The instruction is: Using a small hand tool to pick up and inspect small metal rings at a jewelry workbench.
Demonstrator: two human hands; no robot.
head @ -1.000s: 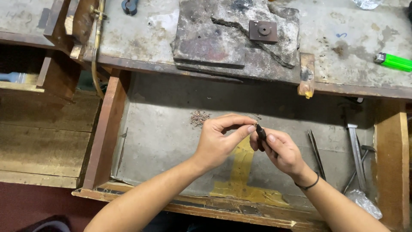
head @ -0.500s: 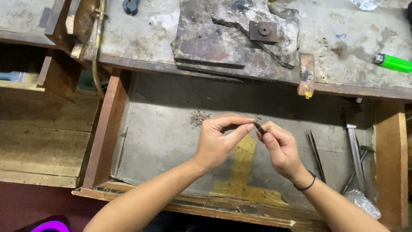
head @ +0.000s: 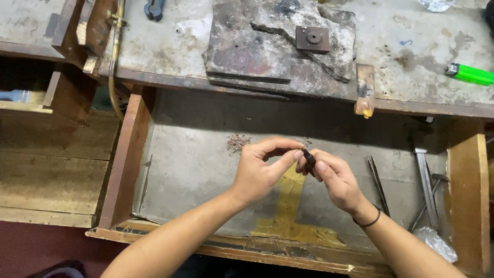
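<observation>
Over an open wooden drawer (head: pixel 123 170) lined with grey sheet metal, I hold a small dark piece (head: pixel 309 158) pinched between both hands. My left hand (head: pixel 260 167) curls its thumb and forefinger toward the piece from the left, the fingertips (head: pixel 296 154) pressed to it. My right hand (head: pixel 334 177) closes thumb and forefinger on it from the other side; a thin black band (head: pixel 371 221) rings that wrist. The piece is too small for me to tell what it is; it hangs in the air above the drawer floor, over a yellowish strip (head: pixel 288 206) on the lining.

Just behind my left hand lies a little heap of brownish filings (head: pixel 237 141). To the right, on the drawer floor, rest a pair of tweezers (head: pixel 378 177) and, farther right, some flat metal tools (head: pixel 426 180), with a crumpled clear plastic bag (head: pixel 437 242) near the front corner.

Above the drawer, on the worn bench top (head: pixel 164 46), sits a charred, cracked block (head: pixel 278 41) bearing a small square metal plate (head: pixel 313 38) with a hole in it. A green lighter (head: pixel 471 74) lies well apart at the right edge, and blue-handled pliers (head: pixel 154 7) show at the top.
</observation>
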